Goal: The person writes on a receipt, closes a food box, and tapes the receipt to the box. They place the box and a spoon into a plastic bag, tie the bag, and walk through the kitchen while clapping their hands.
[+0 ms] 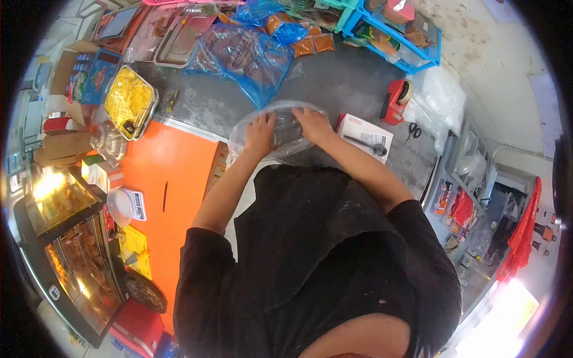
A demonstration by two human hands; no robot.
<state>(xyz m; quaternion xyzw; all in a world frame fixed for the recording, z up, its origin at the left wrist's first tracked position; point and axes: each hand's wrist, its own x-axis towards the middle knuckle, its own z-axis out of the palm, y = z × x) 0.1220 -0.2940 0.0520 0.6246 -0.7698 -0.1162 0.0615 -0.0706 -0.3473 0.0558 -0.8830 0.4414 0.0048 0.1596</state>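
Observation:
Both hands rest at a clear plastic bag (285, 130) on the dark counter's front edge. My left hand (260, 132) lies on the bag's left part, its fingers pointing away from me and somewhat apart. On the bag's right part is my right hand (312, 124), its fingers bent onto the plastic and partly spread. Just beyond the bag lies a blue plastic bag (256, 77) with reddish-brown contents. To the right of my right hand is a white box (365, 138) with a black-handled tool on it.
A metal tray of yellow food (130, 101) stands at the left. At the right are a red tape dispenser (395, 101), black scissors (412, 132) and white plastic bags (439, 98). A blue basket (397, 45) stands at the back. A scale (137, 204) sits on the orange surface (179, 173).

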